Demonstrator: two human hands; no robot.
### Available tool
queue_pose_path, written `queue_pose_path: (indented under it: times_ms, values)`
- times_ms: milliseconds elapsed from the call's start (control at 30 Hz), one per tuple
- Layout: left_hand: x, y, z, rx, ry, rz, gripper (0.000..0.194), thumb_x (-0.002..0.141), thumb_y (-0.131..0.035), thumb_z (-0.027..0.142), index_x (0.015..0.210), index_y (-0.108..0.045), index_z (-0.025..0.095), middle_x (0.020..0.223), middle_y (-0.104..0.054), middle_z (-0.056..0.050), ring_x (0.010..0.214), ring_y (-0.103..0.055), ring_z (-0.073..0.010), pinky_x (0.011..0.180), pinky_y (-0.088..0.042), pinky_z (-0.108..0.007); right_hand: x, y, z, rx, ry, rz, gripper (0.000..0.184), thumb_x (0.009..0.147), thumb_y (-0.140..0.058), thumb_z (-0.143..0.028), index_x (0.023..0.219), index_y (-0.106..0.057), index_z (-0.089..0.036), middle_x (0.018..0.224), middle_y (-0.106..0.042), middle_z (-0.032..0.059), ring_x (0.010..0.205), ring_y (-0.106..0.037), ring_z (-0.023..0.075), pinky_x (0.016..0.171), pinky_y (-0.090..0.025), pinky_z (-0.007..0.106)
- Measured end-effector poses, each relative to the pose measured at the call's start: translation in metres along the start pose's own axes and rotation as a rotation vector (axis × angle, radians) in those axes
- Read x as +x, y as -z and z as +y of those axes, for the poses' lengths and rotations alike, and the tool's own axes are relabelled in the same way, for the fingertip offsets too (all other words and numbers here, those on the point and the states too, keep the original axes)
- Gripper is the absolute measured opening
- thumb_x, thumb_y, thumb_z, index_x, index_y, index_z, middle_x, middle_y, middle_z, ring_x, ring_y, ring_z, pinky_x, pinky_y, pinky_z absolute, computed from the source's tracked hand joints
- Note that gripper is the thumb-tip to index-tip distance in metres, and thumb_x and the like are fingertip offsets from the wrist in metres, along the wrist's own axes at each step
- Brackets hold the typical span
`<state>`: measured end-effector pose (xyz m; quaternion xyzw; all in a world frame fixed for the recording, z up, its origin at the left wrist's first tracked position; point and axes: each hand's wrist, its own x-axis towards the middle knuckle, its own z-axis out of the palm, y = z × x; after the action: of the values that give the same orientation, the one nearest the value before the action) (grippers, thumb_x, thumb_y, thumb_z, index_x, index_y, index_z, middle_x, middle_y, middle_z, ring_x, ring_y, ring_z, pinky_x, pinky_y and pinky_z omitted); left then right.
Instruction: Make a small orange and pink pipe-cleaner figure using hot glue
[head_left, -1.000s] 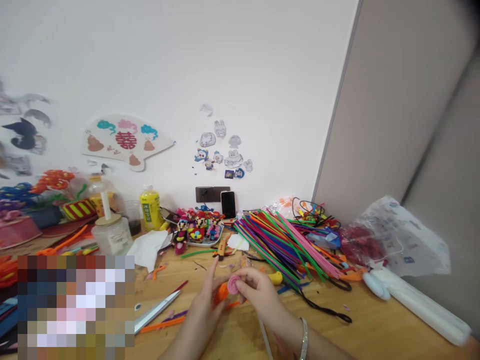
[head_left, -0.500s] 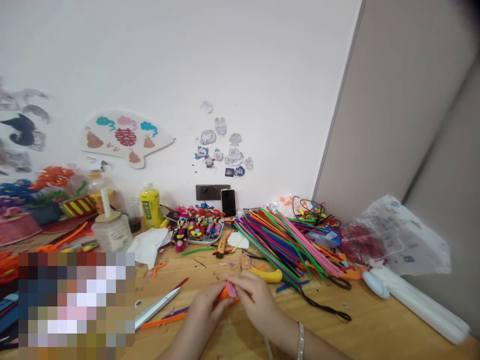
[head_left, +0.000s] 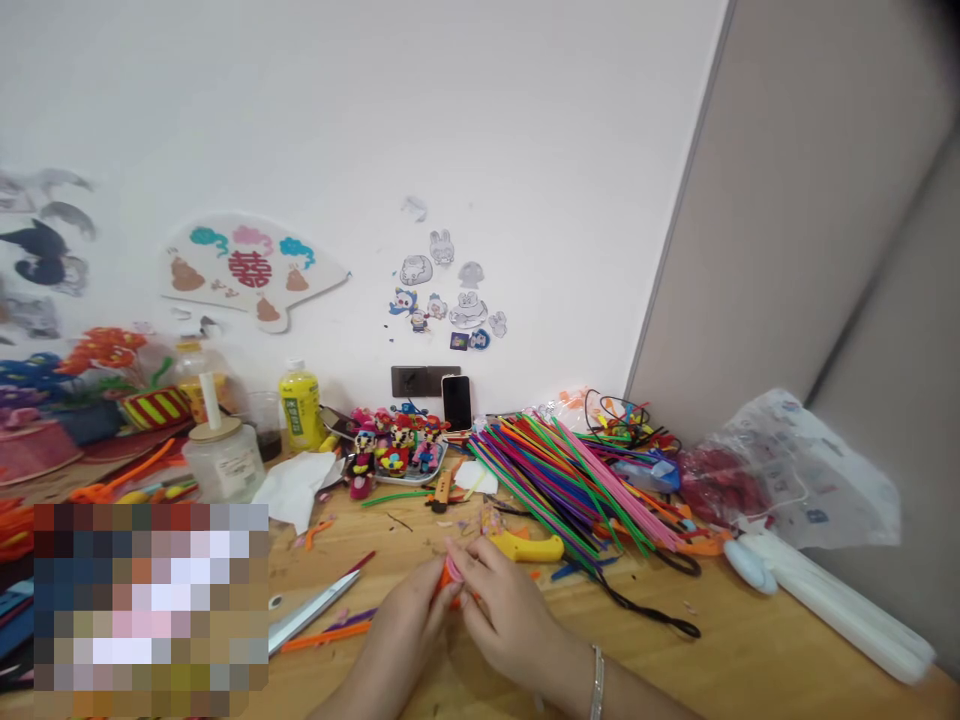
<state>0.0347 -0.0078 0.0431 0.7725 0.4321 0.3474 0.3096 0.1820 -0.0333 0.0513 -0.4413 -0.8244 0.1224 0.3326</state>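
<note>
Both hands meet over the front middle of the wooden table [head_left: 360, 560], around a small pink and orange fuzzy craft piece [head_left: 453, 568]. My left hand [head_left: 412, 615] is closed on its left side, thumb and fingers pinching the orange part. From the right, my right hand [head_left: 506, 605] presses its fingertips onto the pink part; a bracelet circles that wrist. Most of the piece is hidden by the fingers. Just behind the hands lies a yellow-handled tool [head_left: 529, 546]. Left of them are orange pipe cleaners [head_left: 326, 637] and a long silver blade [head_left: 315, 608].
A big heap of coloured pipe cleaners [head_left: 570, 480] lies behind at right. Small fuzzy dolls [head_left: 397, 450] sit on a tray near the phone [head_left: 456, 403]. At left stand a yellow bottle [head_left: 300, 410] and a glass jar [head_left: 225, 465]. A white cylinder [head_left: 847, 610] lies at right.
My right fingers have shifted up and over the craft piece, covering more of its pink part. The two hands are slightly closer together. The view has barely moved.
</note>
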Motion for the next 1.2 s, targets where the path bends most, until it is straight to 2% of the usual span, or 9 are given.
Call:
queue_pose_path:
  times_ms: [167,367,433,567,700,800,933,1033,1200]
  values:
    - [0.0,-0.003,-0.004,-0.055,0.0,0.005,0.022,0.08,-0.043,0.036,0.086,-0.056,0.02,0.084,-0.065,-0.006,0.08,-0.057,-0.0206,0.074,-0.042,-0.03,0.003,0.003,0.006,0.046,0.0,0.024,0.053,0.079,-0.034,-0.005,0.128,-0.036,-0.024,0.094,-0.049,0.0055,0.085,-0.048,0.0165,0.076,-0.043,0.03]
    - [0.002,-0.006,-0.006,-0.232,0.15,0.103,0.031,0.073,-0.051,0.048,0.065,-0.051,0.018,0.061,-0.054,0.003,0.061,-0.05,-0.015,0.059,-0.041,-0.024,0.002,-0.002,0.005,0.099,-0.005,0.058,0.055,0.08,-0.032,-0.004,0.132,-0.029,-0.021,0.1,-0.048,0.008,0.091,-0.047,0.0175,0.081,-0.042,0.031]
    - [0.004,-0.005,-0.005,-0.259,0.171,0.125,0.031,0.071,-0.053,0.048,0.063,-0.051,0.018,0.06,-0.054,0.003,0.061,-0.051,-0.0152,0.06,-0.042,-0.024,0.001,-0.003,0.002,0.14,0.02,0.044,0.055,0.081,-0.032,-0.004,0.132,-0.028,-0.022,0.102,-0.049,0.008,0.093,-0.047,0.0173,0.083,-0.042,0.031]
    - [0.005,0.001,0.0,-0.312,0.156,0.148,0.03,0.07,-0.055,0.048,0.073,-0.059,0.018,0.072,-0.063,-0.001,0.075,-0.057,-0.0189,0.073,-0.043,-0.027,0.002,-0.004,0.002,0.208,0.011,0.119,0.044,0.084,-0.034,-0.009,0.125,-0.04,-0.023,0.1,-0.052,0.0069,0.092,-0.049,0.0162,0.084,-0.042,0.031]
    - [0.003,0.004,0.005,-0.272,0.123,0.17,0.027,0.067,-0.06,0.045,0.071,-0.062,0.019,0.071,-0.065,-0.001,0.075,-0.058,-0.0197,0.073,-0.042,-0.027,0.004,-0.003,0.003,0.269,-0.053,0.21,0.028,0.083,-0.043,-0.014,0.107,-0.056,-0.021,0.093,-0.058,0.0051,0.088,-0.053,0.0161,0.08,-0.043,0.029]
    - [0.003,0.001,0.005,-0.376,0.137,0.121,0.029,0.068,-0.059,0.047,0.069,-0.06,0.018,0.056,-0.059,0.002,0.06,-0.054,-0.0155,0.062,-0.042,-0.024,0.006,0.0,0.003,0.305,-0.054,0.227,0.02,0.081,-0.046,-0.012,0.092,-0.061,-0.02,0.083,-0.06,0.0032,0.081,-0.054,0.0149,0.073,-0.044,0.027]
    - [0.003,-0.005,0.006,-0.734,0.265,0.004,0.04,0.07,-0.052,0.056,0.058,-0.052,0.017,0.041,-0.049,0.006,0.038,-0.041,-0.0085,0.043,-0.033,-0.02,0.007,0.004,0.002,0.313,-0.016,0.23,0.019,0.08,-0.048,-0.009,0.08,-0.065,-0.02,0.074,-0.057,0.0012,0.073,-0.053,0.0131,0.067,-0.043,0.024]
    - [0.002,-0.006,0.009,-0.891,0.323,-0.077,0.039,0.066,-0.059,0.053,0.057,-0.053,0.015,0.048,-0.054,0.004,0.038,-0.041,-0.0058,0.042,-0.031,-0.018,0.007,0.005,0.003,0.278,-0.007,0.222,0.018,0.08,-0.051,-0.01,0.08,-0.066,-0.02,0.077,-0.055,0.0018,0.074,-0.052,0.0132,0.066,-0.042,0.024]
    - [0.0,-0.003,0.014,-0.968,0.365,-0.16,0.033,0.062,-0.068,0.044,0.059,-0.054,0.015,0.046,-0.053,0.005,0.042,-0.046,-0.0059,0.042,-0.032,-0.016,0.005,0.004,0.005,0.225,-0.004,0.205,0.018,0.079,-0.05,-0.009,0.088,-0.062,-0.02,0.081,-0.055,0.0023,0.078,-0.052,0.0141,0.071,-0.043,0.026]
